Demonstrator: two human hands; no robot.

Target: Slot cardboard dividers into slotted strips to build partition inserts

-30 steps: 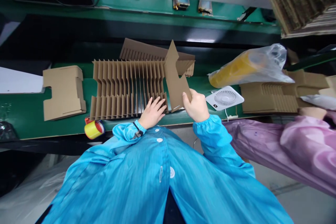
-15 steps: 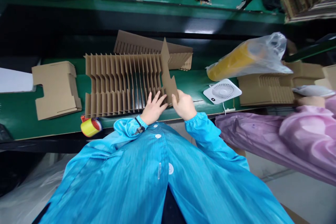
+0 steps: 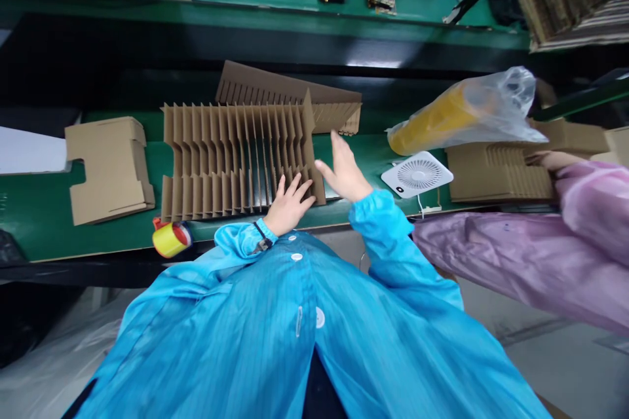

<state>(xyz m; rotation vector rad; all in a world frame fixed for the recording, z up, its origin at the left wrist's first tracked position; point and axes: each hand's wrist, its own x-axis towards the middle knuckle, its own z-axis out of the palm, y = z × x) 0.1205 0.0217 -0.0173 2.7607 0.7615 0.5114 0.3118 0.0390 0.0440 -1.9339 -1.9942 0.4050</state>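
Note:
A cardboard divider grid [image 3: 221, 160] with many upright slats lies on the green table [image 3: 196, 236]. My left hand [image 3: 289, 205] rests on the grid's lower right part, fingers spread and holding nothing. Just right of the grid's end panel [image 3: 310, 144], my right hand [image 3: 345, 170] is raised with thumb and fingers apart, also holding nothing. Behind the grid lie slotted cardboard strips [image 3: 289, 88]. To the left of it sits a stack of flat cut cardboard pieces [image 3: 111, 170].
A white fan [image 3: 417, 174] and a yellow roll in clear plastic [image 3: 442, 114] lie to the right. Red-and-yellow tape [image 3: 171, 239] hangs at the front edge. At far right a person's hand [image 3: 555, 160] touches more cardboard [image 3: 501, 173].
My right hand has let go of the end panel, opened and moved slightly up. That panel now sits lower against the grid. The other person's hand has moved onto the cardboard at right.

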